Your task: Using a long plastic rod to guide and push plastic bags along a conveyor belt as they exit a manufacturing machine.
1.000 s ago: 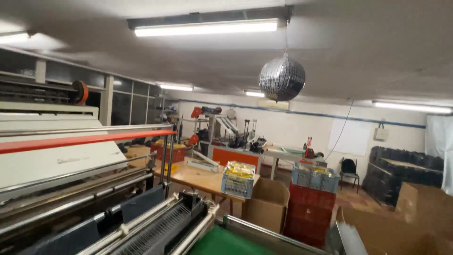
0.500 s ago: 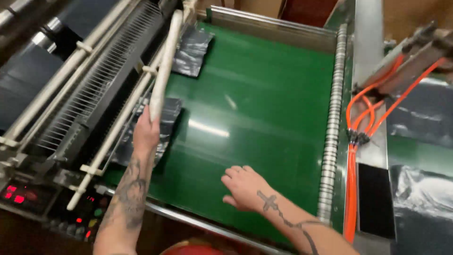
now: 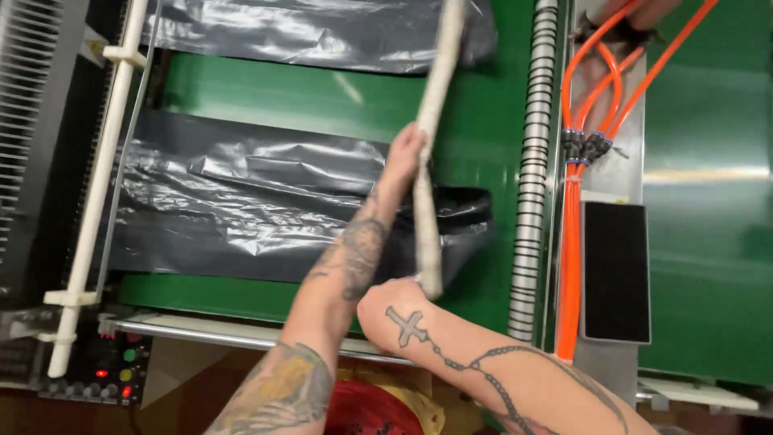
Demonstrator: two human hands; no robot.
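Rod of pale colour is held with both hands closed on it, left hand at its middle and right hand at its lower end, above black plastic film on the green belt; lowering it needs alignment, I judge.

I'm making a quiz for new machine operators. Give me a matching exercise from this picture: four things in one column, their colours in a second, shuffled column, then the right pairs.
Things:
1. belt
2. plastic sheet
3. hoses
4. long stick, held by the left hand and the right hand

Colours:
A. orange
B. off-white
C. green
D. black

Pairs: 1-C, 2-D, 3-A, 4-B
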